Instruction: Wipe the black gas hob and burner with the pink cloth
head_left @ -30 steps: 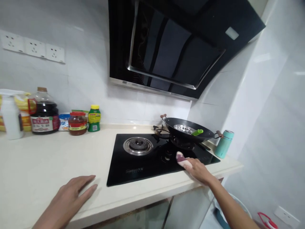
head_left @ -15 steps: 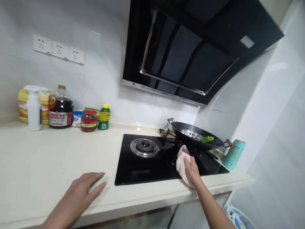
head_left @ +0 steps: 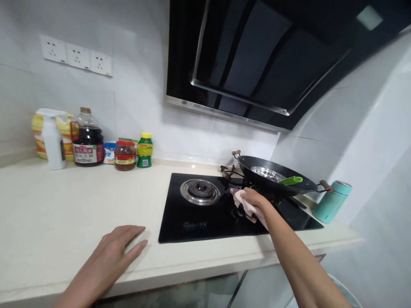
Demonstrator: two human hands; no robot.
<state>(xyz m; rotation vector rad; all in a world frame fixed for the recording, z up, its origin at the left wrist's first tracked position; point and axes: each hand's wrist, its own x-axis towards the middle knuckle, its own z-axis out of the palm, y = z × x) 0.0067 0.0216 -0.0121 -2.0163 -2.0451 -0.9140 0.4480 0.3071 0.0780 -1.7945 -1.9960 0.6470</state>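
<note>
Over the middle of the black glass gas stove, my right hand grips a pale pink cloth. The cloth hangs in folds near the control knobs, just in front of the black wok. Inside the wok are a shiny perforated metal piece and a bright green handle. My left hand rests on the cream countertop left of the stove, fingers stretched out and holding nothing. A round burner on the stove's left side is uncovered.
Along the back wall stand a white spray bottle, a soy sauce jug, a red-lidded jar and a green bottle. A turquoise flask is right of the wok. Overhead hangs a black range hood.
My right hand has moved the cloth up and farther in over the stove, toward the wok. My left hand stays on the countertop. The view has shifted slightly.
</note>
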